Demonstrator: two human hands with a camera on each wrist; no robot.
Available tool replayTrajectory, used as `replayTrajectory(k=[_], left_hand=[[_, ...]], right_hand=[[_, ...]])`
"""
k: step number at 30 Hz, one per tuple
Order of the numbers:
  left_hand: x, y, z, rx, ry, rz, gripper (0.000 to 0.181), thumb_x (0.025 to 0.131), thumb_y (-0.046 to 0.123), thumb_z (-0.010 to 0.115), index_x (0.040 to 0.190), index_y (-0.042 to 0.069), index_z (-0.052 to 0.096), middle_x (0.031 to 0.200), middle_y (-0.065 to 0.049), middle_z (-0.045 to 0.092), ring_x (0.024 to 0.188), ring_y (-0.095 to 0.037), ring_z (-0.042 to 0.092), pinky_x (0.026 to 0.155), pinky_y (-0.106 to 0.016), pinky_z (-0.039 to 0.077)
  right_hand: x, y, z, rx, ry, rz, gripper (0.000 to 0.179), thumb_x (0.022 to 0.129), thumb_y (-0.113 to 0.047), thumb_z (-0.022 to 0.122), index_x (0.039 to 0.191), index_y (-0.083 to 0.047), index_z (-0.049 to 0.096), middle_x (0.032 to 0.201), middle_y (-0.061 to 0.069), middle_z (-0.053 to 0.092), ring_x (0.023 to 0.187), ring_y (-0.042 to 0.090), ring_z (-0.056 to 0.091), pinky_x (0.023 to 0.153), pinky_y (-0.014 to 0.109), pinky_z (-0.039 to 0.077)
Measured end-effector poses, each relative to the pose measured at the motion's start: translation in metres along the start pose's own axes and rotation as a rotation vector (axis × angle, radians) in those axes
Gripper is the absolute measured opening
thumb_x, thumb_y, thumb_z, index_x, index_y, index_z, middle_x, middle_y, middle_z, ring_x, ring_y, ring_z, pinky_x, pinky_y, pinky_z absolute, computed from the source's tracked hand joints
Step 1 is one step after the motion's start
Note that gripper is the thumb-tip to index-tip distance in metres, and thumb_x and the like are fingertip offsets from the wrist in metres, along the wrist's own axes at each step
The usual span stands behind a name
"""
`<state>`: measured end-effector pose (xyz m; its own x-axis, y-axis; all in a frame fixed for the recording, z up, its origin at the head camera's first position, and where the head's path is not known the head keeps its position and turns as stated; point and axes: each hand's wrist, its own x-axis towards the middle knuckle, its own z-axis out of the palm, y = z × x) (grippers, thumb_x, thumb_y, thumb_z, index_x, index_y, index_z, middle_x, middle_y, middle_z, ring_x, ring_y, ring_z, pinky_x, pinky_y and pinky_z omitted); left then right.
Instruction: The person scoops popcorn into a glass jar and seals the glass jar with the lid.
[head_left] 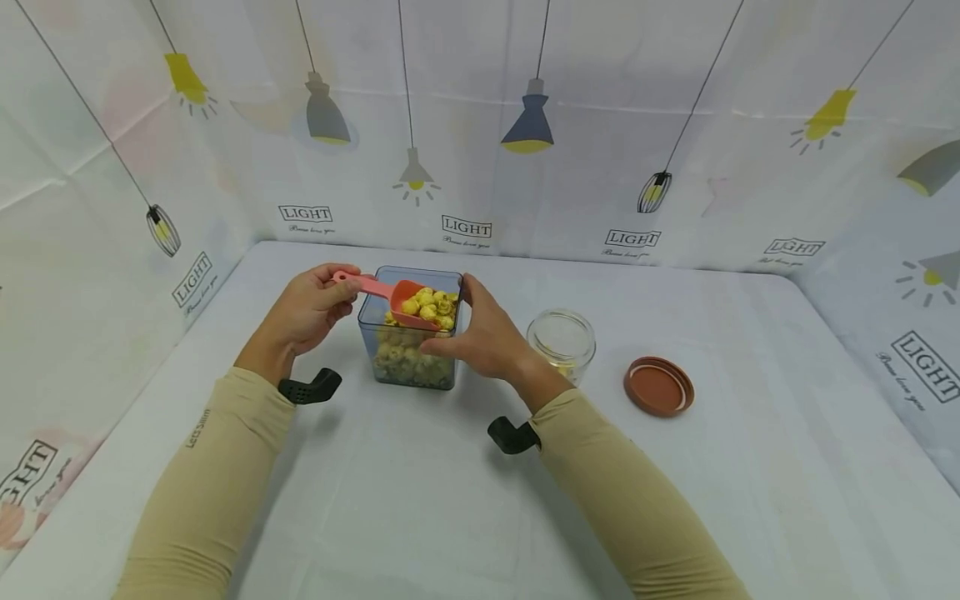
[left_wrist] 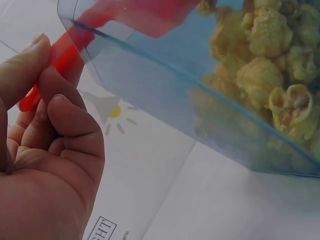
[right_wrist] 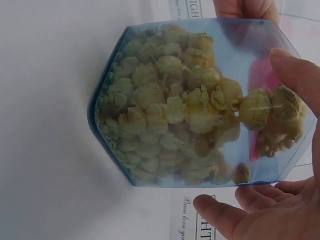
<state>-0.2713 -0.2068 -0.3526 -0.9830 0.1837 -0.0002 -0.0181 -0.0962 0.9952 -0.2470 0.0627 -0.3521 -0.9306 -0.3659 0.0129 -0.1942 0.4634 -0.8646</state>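
My left hand [head_left: 309,310] pinches the handle of a pink plastic scoop [head_left: 377,287] between thumb and fingers. The scoop lies across the mouth of a clear bluish square container [head_left: 408,274], its bowl heaped with yellow popcorn [head_left: 429,307]. More popcorn [right_wrist: 155,110] fills much of the container below, seen through its walls. Around the container's right side, my right hand [head_left: 487,335] holds it near the rim, thumb on the front wall and fingers at the far side. In the left wrist view, the scoop's handle [left_wrist: 62,52] passes over the container's edge.
To the right of the container stands a clear round jar [head_left: 562,335] without its lid, a little popcorn at its bottom. Further right, a brown round lid [head_left: 659,387] lies on the white table [head_left: 420,500]. A patterned cloth backdrop [head_left: 600,50] borders the table's back and sides.
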Motion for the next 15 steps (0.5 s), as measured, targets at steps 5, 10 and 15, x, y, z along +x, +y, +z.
replayTrajectory(k=[5, 10, 15], left_hand=[[0.0000, -0.0013, -0.0021, -0.080, -0.002, 0.016, 0.022, 0.102, 0.010, 0.059, 0.120, 0.001, 0.050, 0.101, 0.005, 0.070, 0.081, -0.012, 0.048, 0.070, -0.018, 0.048], [0.0000, -0.0023, -0.0039, -0.140, -0.004, 0.023, 0.026, 0.101, 0.009, 0.059, 0.121, -0.002, 0.048, 0.103, 0.005, 0.072, 0.081, -0.011, 0.050, 0.070, -0.017, 0.049], [-0.0006, -0.0021, -0.0049, -0.158, -0.006, 0.026, 0.027, 0.101, 0.010, 0.059, 0.122, -0.003, 0.047, 0.104, 0.004, 0.072, 0.082, -0.011, 0.050, 0.070, -0.016, 0.049]], right_hand=[[0.0001, -0.0002, -0.0001, -0.003, 0.003, 0.001, 0.108, 0.081, -0.034, 0.085, 0.159, -0.009, 0.015, 0.160, 0.009, 0.030, 0.147, 0.026, 0.027, 0.117, 0.049, 0.028], [-0.0005, -0.0010, 0.0001, -0.004, 0.001, 0.008, 0.109, 0.081, -0.033, 0.085, 0.160, -0.009, 0.014, 0.161, 0.010, 0.029, 0.147, 0.026, 0.027, 0.117, 0.049, 0.028], [-0.0001, -0.0001, 0.0003, -0.004, 0.003, 0.008, 0.110, 0.081, -0.034, 0.085, 0.160, -0.009, 0.013, 0.161, 0.010, 0.029, 0.147, 0.026, 0.027, 0.117, 0.049, 0.028]])
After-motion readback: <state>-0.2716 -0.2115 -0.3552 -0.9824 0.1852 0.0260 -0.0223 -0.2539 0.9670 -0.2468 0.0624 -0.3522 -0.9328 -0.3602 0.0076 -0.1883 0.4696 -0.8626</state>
